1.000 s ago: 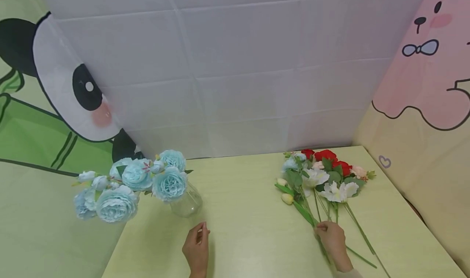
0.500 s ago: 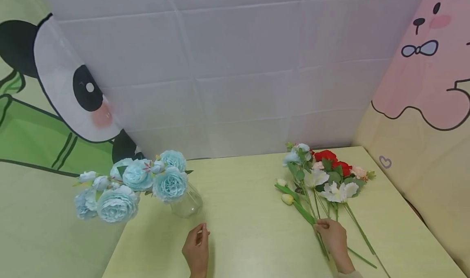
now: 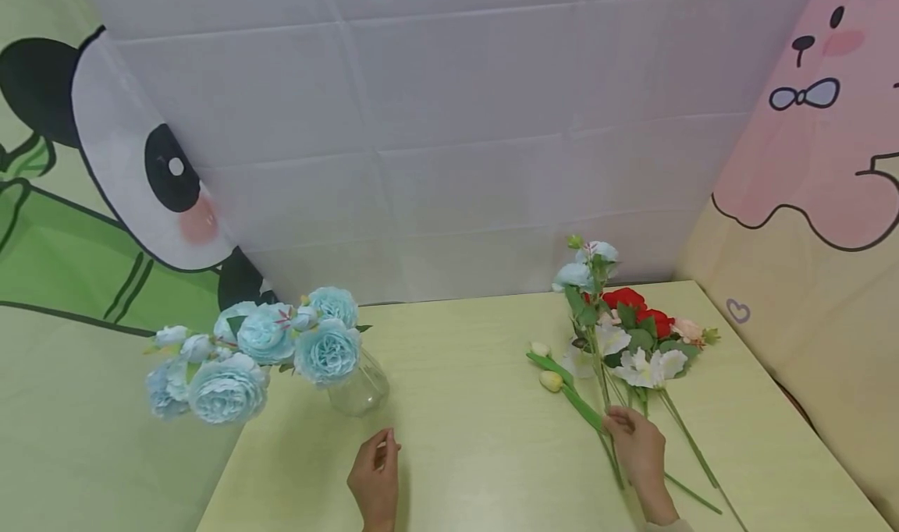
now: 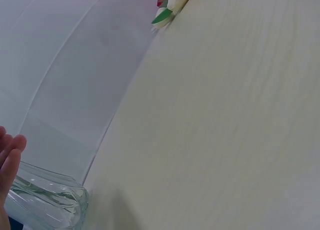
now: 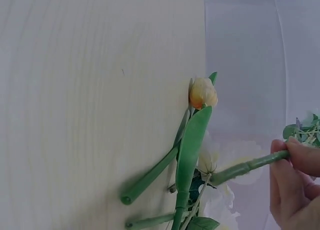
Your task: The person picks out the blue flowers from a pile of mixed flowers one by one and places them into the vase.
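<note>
My right hand (image 3: 637, 446) pinches the green stem of a light blue artificial flower spray (image 3: 574, 275), whose blooms stand raised above the pile at the table's right. In the right wrist view the stem (image 5: 247, 167) runs out from between thumb and fingertips. Yellow tulips (image 3: 551, 381), white flowers (image 3: 648, 368) and red flowers (image 3: 623, 298) lie around and behind it. My left hand (image 3: 375, 473) rests at the front with loosely bent fingers and nothing in them. Just beyond it a clear glass vase (image 3: 360, 388) holds large light blue peonies (image 3: 228, 389) leaning left.
The pale yellow table (image 3: 463, 407) reaches back to a white cloth backdrop (image 3: 463, 142). Cartoon-printed cloths flank it, a panda (image 3: 126, 157) at left and a pink figure (image 3: 822, 157) at right. Loose stems (image 3: 691, 438) stretch toward the front right edge.
The light blue flower spray has risen out of the pile and become more upright in my right hand, which moved slightly up. My left hand has stayed in place.
</note>
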`<act>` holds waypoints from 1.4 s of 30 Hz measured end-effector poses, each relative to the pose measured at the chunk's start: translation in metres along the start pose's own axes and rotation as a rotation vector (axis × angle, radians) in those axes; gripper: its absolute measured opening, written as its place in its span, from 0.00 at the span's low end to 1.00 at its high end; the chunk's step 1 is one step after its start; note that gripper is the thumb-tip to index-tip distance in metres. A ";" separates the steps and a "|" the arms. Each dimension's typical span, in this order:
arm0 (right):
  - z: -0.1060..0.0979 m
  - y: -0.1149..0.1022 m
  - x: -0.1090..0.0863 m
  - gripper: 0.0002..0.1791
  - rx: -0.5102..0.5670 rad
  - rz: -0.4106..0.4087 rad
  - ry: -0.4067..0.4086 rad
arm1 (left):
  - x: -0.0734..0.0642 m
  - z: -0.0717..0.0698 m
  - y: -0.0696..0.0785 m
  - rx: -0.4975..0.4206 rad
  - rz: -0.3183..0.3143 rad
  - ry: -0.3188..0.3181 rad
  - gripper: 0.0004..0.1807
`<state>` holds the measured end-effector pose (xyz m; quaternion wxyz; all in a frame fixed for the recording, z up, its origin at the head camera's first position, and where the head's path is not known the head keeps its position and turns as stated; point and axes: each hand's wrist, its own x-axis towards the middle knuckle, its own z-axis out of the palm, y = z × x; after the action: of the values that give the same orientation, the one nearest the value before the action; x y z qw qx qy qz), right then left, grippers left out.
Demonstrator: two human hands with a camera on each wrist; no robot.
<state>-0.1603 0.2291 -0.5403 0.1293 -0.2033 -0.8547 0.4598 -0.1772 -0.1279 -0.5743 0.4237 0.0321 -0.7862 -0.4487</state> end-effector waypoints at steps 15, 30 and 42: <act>0.015 -0.003 -0.005 0.09 0.242 -0.173 0.198 | 0.000 0.000 0.001 -0.051 0.027 0.000 0.04; 0.022 -0.019 -0.017 0.10 0.421 -0.435 0.333 | -0.001 0.001 0.001 -0.060 0.077 -0.007 0.05; 0.018 -0.035 -0.031 0.12 0.412 -0.577 0.299 | 0.004 -0.002 0.009 -0.089 0.054 -0.012 0.05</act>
<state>-0.1485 0.1840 -0.5219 0.4149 0.0108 -0.7382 0.5318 -0.1757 -0.1255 -0.5644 0.4318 -0.0105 -0.7687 -0.4718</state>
